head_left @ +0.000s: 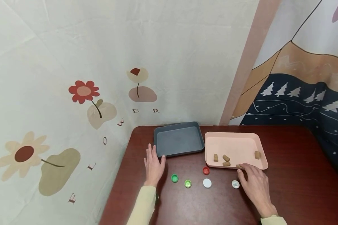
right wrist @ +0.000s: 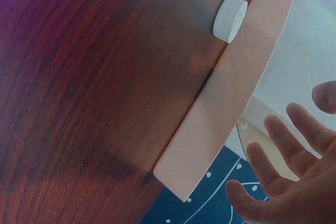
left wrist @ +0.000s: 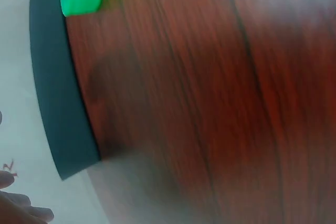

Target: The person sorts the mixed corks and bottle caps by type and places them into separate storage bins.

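Note:
Fingers extended, my left hand [head_left: 154,167] is beside the front left corner of the dark grey tray [head_left: 178,153]. My right hand [head_left: 254,184] reaches over the front edge of the pink tray [head_left: 231,135]. In the right wrist view its fingers are spread and loosely bent, with nothing seen between them. Several brown corks [head_left: 215,157] lie in the pink tray, one of them [head_left: 238,165] close to the right fingertips. A white cap [head_left: 235,184] lies on the table just left of the right thumb.
Other caps lie in front of the trays: a green one [head_left: 174,178], a light green one [head_left: 187,183], a white one [head_left: 207,183] and a red one [head_left: 206,170]. Behind the dark wooden table [head_left: 295,175] hangs a printed cloth [head_left: 186,62].

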The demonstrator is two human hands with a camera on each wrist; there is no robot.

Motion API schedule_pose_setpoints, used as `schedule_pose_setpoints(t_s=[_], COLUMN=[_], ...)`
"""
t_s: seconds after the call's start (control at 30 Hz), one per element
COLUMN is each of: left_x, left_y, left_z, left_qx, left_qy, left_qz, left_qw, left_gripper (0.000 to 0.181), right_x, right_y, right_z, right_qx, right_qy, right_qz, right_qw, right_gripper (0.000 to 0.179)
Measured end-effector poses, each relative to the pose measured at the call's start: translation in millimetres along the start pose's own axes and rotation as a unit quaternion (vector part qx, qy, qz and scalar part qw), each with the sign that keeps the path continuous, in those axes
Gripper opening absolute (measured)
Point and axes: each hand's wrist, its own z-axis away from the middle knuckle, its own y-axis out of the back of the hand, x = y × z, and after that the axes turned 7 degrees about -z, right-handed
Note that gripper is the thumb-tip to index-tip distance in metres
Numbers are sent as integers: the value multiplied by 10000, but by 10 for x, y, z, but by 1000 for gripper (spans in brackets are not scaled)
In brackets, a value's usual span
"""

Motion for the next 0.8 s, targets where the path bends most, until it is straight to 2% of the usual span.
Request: schedule_pose_setpoints(t_s=[0.3,0.6,0.8], left_x=[-146,-249,-256], left_y=[-20,-118,-125], left_z=[-269,-379,-408], left_qx=[-842,-1246,-1481], left_qy=[374,552,510], left_qz=[-359,-624,-715], left_qw=[9951,9887,9851], left_gripper=[81,88,90], right_x=[8,3,-28], right_y=[20,22,22], right_z=[16,41,29], right_qx=[50,-47,-99], right_qy=[9,-99,-119], right_qz=[22,79,87], right_qw=[10000,9999,9998], right_gripper=[23,24,26])
